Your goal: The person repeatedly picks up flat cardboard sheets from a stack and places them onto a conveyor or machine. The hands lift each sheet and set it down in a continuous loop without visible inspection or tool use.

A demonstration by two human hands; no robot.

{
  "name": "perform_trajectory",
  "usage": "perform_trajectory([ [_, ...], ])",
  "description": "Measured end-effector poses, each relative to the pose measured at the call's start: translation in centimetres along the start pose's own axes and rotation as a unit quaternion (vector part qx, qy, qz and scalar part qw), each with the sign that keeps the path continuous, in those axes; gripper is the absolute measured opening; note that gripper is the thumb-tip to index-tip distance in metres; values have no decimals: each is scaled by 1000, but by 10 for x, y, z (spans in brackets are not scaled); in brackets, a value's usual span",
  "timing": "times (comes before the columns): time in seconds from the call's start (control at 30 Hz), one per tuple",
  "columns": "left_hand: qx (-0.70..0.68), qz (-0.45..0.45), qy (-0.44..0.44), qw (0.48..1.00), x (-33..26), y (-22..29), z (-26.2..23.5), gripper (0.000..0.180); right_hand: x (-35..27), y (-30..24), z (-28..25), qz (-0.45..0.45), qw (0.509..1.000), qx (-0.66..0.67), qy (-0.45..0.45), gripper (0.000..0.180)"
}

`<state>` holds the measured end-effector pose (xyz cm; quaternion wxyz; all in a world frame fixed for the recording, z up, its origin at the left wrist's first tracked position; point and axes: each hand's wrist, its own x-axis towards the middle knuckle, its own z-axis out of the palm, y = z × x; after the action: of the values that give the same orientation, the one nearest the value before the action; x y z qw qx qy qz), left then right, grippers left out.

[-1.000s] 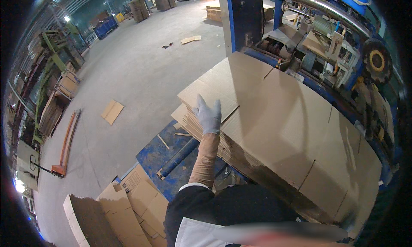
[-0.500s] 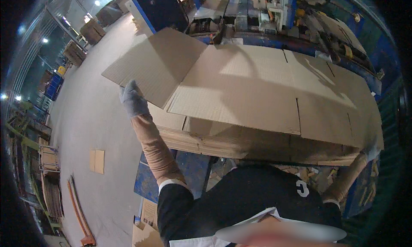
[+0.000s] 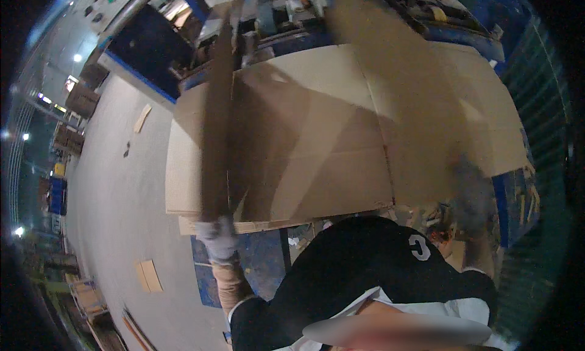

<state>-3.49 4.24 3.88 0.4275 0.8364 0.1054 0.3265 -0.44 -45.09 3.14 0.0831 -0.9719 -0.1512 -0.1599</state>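
My gloved left hand (image 3: 217,238) is closed on the near end of a raised cardboard panel (image 3: 217,125), seen almost edge-on. My right hand (image 3: 472,189) is smeared by motion at the near edge of another raised, blurred cardboard panel (image 3: 408,95); its fingers cannot be made out. Between the two panels lies a flat stretch of brown cardboard (image 3: 329,168) with a crease near its right side. I cannot tell whether both panels belong to one sheet. More cardboard (image 3: 184,168) shows beneath and to the left.
Machinery (image 3: 286,22) stands along the far side, with a blue cabinet (image 3: 146,52) at its left. A blue metal surface (image 3: 262,262) lies below the cardboard. Cardboard scraps gather near my right arm. A small cardboard piece (image 3: 150,276) lies on the grey floor at left.
My left hand has come down and nearer with its panel, which now stands nearly edge-on. My right hand has moved up and left, and a panel beside it is raised. The view has shifted.
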Motion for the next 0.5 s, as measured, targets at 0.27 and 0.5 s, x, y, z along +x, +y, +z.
perform_trajectory([
  [0.27,252,337,-361,832,-2,-12,74,51,42,-26,53,-287,954,37,-79,40],
  [0.5,267,389,-361,805,25,-21,88,54,66,37,51,-161,973,18,-166,67],
])
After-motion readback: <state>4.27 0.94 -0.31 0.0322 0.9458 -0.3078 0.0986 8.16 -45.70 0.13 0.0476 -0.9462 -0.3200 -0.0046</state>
